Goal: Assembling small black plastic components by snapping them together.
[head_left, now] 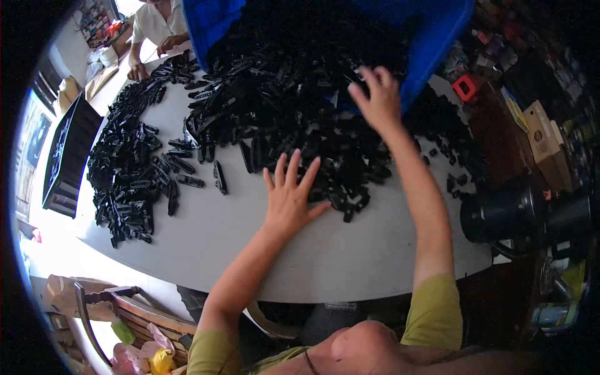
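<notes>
Small black plastic parts [269, 94] lie in a large heap that spills from a tipped blue bin [431, 56] onto a pale table [237, 250]. My left hand [289, 197] is spread flat at the near edge of the heap, its fingertips against the parts, holding nothing that I can see. Farther right, my right hand [380, 103] hovers over the heap by the bin's rim, slightly blurred, fingers apart and nothing visible in them. Longer ribbed black pieces [220, 177] lie loose left of my left hand.
A curved band of black pieces [125, 162] runs along the table's left side, beside a black crate [70, 156]. Another person's hand [137, 71] rests at the far left edge. A black cylinder [500, 212] stands at the right edge, cardboard boxes [542, 134] beyond.
</notes>
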`<state>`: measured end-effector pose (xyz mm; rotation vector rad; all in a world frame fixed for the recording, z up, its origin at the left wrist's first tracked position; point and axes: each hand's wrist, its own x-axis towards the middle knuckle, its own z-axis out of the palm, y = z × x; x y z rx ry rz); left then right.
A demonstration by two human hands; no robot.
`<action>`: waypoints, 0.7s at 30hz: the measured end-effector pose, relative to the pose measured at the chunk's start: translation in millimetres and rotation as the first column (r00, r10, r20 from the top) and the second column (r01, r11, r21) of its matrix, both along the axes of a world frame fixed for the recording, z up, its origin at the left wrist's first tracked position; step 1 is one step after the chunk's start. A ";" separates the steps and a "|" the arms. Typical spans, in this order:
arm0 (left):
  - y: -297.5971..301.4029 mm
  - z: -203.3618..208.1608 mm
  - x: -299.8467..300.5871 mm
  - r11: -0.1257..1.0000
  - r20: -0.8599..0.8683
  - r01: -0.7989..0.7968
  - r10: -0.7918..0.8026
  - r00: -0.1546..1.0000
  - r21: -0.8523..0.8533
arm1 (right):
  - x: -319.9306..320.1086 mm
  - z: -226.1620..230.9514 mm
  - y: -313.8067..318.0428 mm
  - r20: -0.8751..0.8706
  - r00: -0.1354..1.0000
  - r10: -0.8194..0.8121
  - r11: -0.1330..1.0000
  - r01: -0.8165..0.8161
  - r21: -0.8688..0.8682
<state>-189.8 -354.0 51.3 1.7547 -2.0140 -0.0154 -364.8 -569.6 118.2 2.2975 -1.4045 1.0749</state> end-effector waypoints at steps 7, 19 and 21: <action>1.8 3.2 -6.9 0.995 -0.018 0.067 -0.066 0.998 0.070 | -21.0 33.8 -125.8 -0.300 0.883 -0.362 0.772 0.464 0.435; -1.0 0.4 -4.2 0.996 0.016 0.070 -0.071 0.997 0.046 | 51.7 -15.3 -58.8 -0.145 0.984 -0.103 0.785 0.170 0.595; 1.9 -0.6 -2.6 0.998 0.030 0.060 -0.061 0.998 0.031 | 51.4 -19.6 -44.5 -0.107 0.991 0.084 0.817 -0.007 0.577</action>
